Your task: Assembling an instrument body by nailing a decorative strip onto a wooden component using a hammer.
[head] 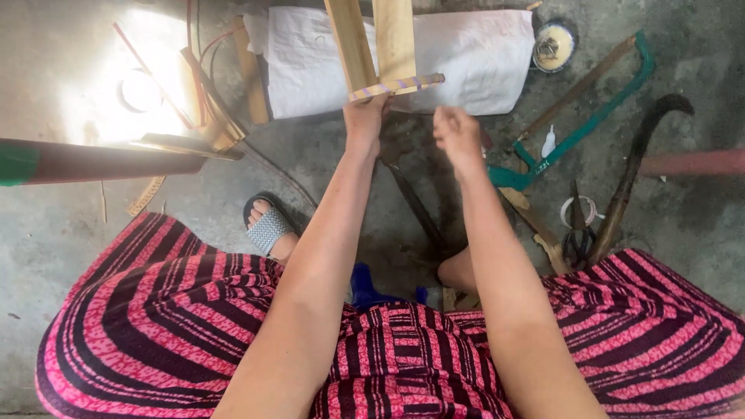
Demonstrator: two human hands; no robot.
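The left hand (365, 116) grips a taped strip (396, 85) across two slats (372, 39) at top centre; the right hand (458, 136) hovers loosely curled, holding nothing. One-handed grip risks the strip slipping. The hacksaw (578, 132) lies near the right forearm.

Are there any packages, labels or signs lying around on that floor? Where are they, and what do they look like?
White sack: flat on the floor at top centre, rectangular, woven-looking, under the wooden slats.
Small white bottle: on the floor beside the green saw frame, slim with a pointed tip.
Round tin: right of the sack, open, pale inside.
No signs or screens.
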